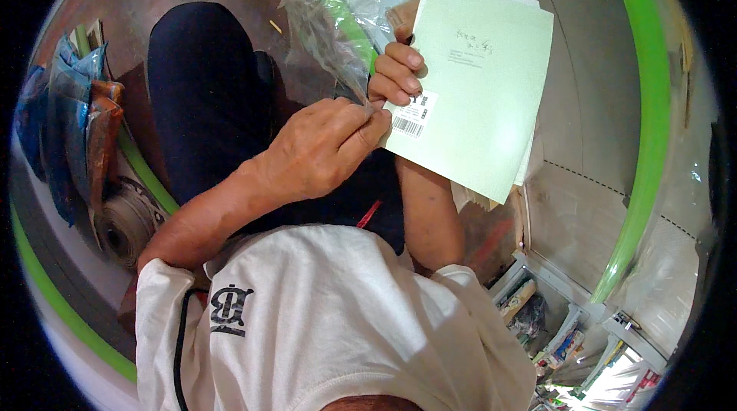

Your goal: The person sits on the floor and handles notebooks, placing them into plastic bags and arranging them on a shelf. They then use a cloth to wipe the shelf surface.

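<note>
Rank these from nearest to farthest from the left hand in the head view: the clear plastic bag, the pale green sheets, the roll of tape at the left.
1. Clear plastic bag: pinched by the left hand, rising above it.
2. Pale green sheets: just right, in the right hand.
3. Roll of tape: far lower left.

The bag (332, 23) pinched in my left hand (322, 148) is thin clear plastic, crinkled and glossy where light catches it. The sheets (480, 89) in my right hand (395, 73) are matt pale green paper, smooth, with a white paper sticker (411, 115) stuck on. My shirt (330, 319) is soft white cloth, my trousers (201, 89) dark matt cloth.
</note>
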`<act>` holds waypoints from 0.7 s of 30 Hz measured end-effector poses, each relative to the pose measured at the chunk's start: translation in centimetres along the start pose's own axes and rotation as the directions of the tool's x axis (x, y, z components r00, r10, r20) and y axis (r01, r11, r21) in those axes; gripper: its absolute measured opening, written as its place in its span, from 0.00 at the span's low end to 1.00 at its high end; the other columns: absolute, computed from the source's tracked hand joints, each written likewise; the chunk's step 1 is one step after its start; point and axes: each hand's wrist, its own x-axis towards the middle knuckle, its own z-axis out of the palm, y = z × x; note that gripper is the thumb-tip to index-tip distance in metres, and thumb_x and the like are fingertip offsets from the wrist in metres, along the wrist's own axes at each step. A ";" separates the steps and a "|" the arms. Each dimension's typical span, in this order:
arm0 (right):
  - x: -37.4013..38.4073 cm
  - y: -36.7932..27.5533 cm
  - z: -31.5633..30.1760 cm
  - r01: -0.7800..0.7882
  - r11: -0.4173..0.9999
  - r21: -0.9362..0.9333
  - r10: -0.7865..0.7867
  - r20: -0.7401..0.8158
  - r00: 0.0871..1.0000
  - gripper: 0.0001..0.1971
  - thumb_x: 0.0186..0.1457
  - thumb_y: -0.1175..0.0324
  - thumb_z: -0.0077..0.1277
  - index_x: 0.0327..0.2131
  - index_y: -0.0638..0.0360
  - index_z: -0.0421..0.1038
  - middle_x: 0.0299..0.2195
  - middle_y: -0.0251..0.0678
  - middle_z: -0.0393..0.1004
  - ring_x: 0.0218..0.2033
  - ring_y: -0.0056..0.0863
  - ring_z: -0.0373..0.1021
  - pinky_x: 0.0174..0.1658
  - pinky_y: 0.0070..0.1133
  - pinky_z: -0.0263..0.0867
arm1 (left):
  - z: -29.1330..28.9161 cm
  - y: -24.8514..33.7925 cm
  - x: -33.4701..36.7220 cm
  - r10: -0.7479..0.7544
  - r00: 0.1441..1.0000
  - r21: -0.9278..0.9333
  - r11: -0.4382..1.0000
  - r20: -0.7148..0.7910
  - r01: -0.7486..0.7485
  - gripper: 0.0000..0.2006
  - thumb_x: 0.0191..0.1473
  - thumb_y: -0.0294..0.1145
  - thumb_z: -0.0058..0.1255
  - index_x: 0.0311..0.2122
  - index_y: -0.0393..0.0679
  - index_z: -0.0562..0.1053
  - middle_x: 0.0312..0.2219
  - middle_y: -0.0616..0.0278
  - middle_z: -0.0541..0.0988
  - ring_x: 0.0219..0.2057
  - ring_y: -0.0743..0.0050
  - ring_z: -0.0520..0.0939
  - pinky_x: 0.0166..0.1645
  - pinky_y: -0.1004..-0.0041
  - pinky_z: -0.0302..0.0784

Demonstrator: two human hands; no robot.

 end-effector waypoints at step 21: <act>1.7 -0.3 3.9 0.265 0.688 -0.676 -0.565 -0.269 0.780 0.19 0.61 0.58 0.35 0.51 0.60 0.62 0.49 0.37 0.66 0.50 0.34 0.63 0.54 0.31 0.57 | -3.1 -0.4 0.2 -0.861 0.471 -0.939 -0.019 0.190 0.343 0.07 0.54 0.26 0.48 0.37 0.34 0.73 0.25 0.64 0.76 0.25 0.82 0.76 0.31 0.80 0.73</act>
